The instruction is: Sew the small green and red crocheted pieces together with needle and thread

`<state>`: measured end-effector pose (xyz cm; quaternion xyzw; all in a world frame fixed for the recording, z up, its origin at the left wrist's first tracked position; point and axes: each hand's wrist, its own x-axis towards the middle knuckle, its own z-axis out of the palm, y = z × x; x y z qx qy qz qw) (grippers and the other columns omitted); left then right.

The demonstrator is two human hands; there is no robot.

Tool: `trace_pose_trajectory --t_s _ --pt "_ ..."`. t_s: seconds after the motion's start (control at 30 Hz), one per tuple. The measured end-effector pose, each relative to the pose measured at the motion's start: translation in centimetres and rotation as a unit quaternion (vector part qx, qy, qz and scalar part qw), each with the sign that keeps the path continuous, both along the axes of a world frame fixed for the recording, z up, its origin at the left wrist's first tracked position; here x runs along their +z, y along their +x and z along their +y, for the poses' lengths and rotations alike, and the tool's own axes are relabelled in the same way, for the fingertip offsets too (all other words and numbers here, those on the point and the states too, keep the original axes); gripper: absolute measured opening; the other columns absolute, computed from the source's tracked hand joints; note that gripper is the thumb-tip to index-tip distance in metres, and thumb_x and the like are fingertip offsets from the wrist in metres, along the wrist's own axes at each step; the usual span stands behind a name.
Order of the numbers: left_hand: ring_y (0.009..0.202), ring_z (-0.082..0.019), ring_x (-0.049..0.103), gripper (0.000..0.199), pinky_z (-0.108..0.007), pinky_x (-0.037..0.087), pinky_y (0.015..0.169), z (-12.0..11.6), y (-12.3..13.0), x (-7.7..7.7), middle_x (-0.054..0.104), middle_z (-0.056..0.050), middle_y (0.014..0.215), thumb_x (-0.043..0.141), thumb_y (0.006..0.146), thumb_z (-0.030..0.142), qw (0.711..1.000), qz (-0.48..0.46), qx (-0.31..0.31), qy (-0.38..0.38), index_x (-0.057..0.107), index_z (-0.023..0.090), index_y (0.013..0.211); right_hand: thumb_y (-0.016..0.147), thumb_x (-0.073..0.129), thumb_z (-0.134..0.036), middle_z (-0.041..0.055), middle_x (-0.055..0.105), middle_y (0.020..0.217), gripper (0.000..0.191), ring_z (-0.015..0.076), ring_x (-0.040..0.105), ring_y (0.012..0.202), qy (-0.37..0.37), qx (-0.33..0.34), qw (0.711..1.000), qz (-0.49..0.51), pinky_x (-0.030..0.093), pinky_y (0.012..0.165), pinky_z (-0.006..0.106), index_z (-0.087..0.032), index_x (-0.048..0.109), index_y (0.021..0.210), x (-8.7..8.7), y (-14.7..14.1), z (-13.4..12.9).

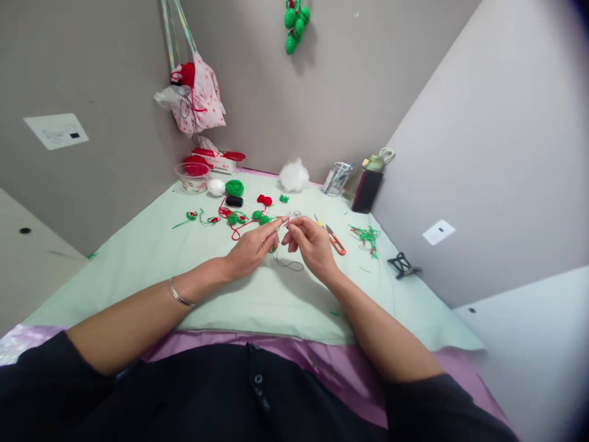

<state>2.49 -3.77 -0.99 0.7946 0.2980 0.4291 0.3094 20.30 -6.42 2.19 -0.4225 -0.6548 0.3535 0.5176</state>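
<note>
My left hand and my right hand meet over the middle of the table, fingertips almost touching. Fingers of the left hand are pressed together on a bit of red yarn, which runs from the table up to the fingertips. My right hand pinches with thumb and forefinger at the same spot; what lies between them is too small to make out. A small green piece shows under the left fingers. A loop of dark thread hangs below the hands.
Behind the hands lie green crocheted balls, a black thread spool, a green yarn ball and white stuffing. To the right are orange thread snips, green yarn scraps, a phone and a black stand.
</note>
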Motion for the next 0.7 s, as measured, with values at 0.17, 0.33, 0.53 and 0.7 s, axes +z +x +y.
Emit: trace_pose_trajectory --t_s 0.17,0.33,0.53,0.7 --pt "0.078 -0.018 0.059 0.051 -0.032 0.050 0.086 0.08 0.01 -0.10 0.063 -0.004 0.081 0.042 0.099 0.027 0.999 0.023 0.015 0.041 0.055 0.017 0.147 0.092 0.061 -0.053 -0.0027 0.062 0.056 0.033 0.0102 0.052 0.046 -0.051 0.060 0.997 -0.009 0.042 0.048 0.023 -0.020 0.062 0.089 0.23 0.06 0.03" --pt "0.085 -0.019 0.063 0.050 -0.032 0.051 0.090 0.12 -0.10 -0.01 0.069 -0.008 0.093 0.041 0.100 0.025 0.996 0.041 0.019 0.070 0.054 0.017 0.148 0.090 0.062 -0.050 -0.0038 0.060 0.051 0.031 0.0091 0.048 0.043 -0.072 0.066 0.995 0.010 0.038 0.045 0.021 -0.019 0.063 0.088 0.56 0.28 0.06" --pt "0.092 -0.020 0.068 0.050 -0.034 0.052 0.095 0.46 -0.17 -0.52 0.074 -0.012 0.101 0.041 0.100 0.021 0.992 0.052 0.020 0.112 0.053 0.014 0.148 0.091 0.062 -0.049 -0.0034 0.060 0.051 0.031 0.0085 0.047 0.042 -0.084 0.077 0.993 0.012 0.037 0.045 0.021 -0.019 0.062 0.086 0.63 0.32 0.01" --pt "0.102 -0.019 0.070 0.050 -0.033 0.054 0.097 0.90 -0.29 -0.91 0.074 -0.013 0.117 0.039 0.102 0.019 0.982 0.065 0.028 0.177 0.049 0.014 0.150 0.091 0.061 -0.050 -0.0036 0.061 0.052 0.032 0.0082 0.048 0.043 -0.090 0.095 0.991 0.007 0.037 0.044 0.020 -0.018 0.062 0.088 0.68 0.39 -0.05"
